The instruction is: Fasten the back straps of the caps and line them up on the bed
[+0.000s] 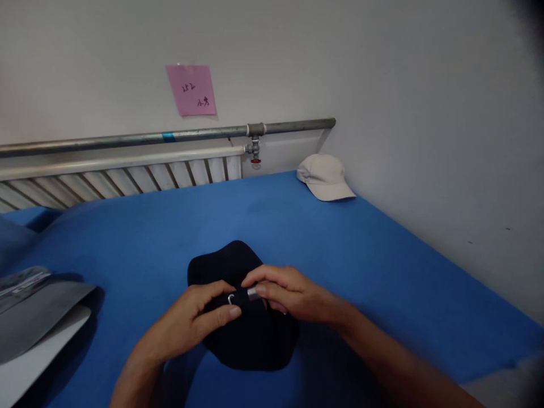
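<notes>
A black baseball cap lies on the blue cloth in front of me, its brim pointing away. Across the back of the cap runs a dark strap with a silver metal buckle. My left hand pinches the cap and strap beside this buckle, thumb and forefinger on either side. My right hand grips the strap's other part, where a silver metal end piece shows at the fingertips. Fingers of both hands cover some of the strap.
A beige cap sits at the far corner against the wall. Grey and white folded items, one with a zipper, lie at the left on the blue surface. Behind are a radiator, a pipe with a valve, and a pink note.
</notes>
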### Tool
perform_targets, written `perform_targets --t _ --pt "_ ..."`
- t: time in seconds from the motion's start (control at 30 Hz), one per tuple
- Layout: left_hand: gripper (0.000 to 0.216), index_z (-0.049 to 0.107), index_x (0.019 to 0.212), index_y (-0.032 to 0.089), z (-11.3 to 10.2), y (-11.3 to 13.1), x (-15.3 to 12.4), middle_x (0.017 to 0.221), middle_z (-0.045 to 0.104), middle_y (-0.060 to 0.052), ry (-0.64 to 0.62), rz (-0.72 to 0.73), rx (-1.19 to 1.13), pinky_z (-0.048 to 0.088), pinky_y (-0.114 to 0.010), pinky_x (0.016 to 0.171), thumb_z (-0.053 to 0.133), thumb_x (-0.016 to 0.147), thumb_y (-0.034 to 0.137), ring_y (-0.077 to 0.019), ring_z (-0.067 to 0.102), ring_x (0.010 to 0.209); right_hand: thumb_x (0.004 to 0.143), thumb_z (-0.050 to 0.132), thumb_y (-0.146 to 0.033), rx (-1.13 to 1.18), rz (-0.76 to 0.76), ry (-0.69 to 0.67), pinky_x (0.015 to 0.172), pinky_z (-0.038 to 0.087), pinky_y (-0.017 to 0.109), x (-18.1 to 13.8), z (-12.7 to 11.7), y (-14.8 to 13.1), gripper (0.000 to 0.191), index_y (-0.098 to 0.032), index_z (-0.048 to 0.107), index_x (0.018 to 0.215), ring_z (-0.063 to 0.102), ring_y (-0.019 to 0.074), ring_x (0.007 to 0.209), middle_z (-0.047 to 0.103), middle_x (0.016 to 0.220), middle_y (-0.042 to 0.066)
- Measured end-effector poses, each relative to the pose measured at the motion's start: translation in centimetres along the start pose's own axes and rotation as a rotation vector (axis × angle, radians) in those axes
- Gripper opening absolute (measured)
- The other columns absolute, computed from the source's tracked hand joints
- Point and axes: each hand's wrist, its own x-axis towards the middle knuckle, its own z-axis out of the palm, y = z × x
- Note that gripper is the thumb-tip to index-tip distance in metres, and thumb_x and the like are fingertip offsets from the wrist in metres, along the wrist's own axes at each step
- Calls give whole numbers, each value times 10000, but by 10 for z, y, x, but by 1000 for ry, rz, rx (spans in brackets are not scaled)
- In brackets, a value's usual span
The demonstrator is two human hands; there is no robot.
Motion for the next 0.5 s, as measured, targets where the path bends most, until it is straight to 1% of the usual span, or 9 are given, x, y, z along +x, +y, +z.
perform_targets --t 0.07,0.1,0.2,0.27,0.37,0.5 --pt "245 646 957 197 4 0 0 718 547 28 -41 -4 -51 342 -218 540 556 891 414 -101 438 613 928 490 -237 -54 -16 3 544 391 198 1 0 2 234 -184 614 1119 476 58 556 535 691 -41" --pt "235 641 939 190 5 0 -1 712 536 29 -42 -7 -98 337 -216 535 563 888 407 -98 427 606 916 516 -243 -47 -26 5 554 400 199 1 -1 3 236 -184 607 1125 486 59 561 549 690 -43" --pt "219 611 850 174 3 -3 -3 666 483 37 -29 -27 -259 314 -211 521 586 874 390 -89 395 587 852 612 -241 73 -39 6 582 427 202 -1 -8 4 255 -168 594 1095 527 64 579 609 682 -41" --pt "221 590 783 168 0 -4 -5 627 431 48 -35 -22 -310 287 -204 505 609 856 375 -81 356 566 829 633 -227 167 -26 2 572 435 198 -3 -14 3 234 -158 596 1049 543 64 568 635 672 -34" --pt "247 556 687 164 -2 -2 -6 579 361 60 -55 38 -323 244 -200 474 631 835 346 -70 293 529 813 647 -215 279 -40 19 511 411 178 -7 -19 1 191 -153 601 987 512 53 497 620 601 -50" --pt "335 463 585 162 0 1 -4 551 344 59 -76 133 -326 227 -207 452 650 807 329 -64 284 500 799 660 -201 338 -87 21 439 341 153 -10 -20 0 125 -155 616 906 457 36 432 582 534 -70"
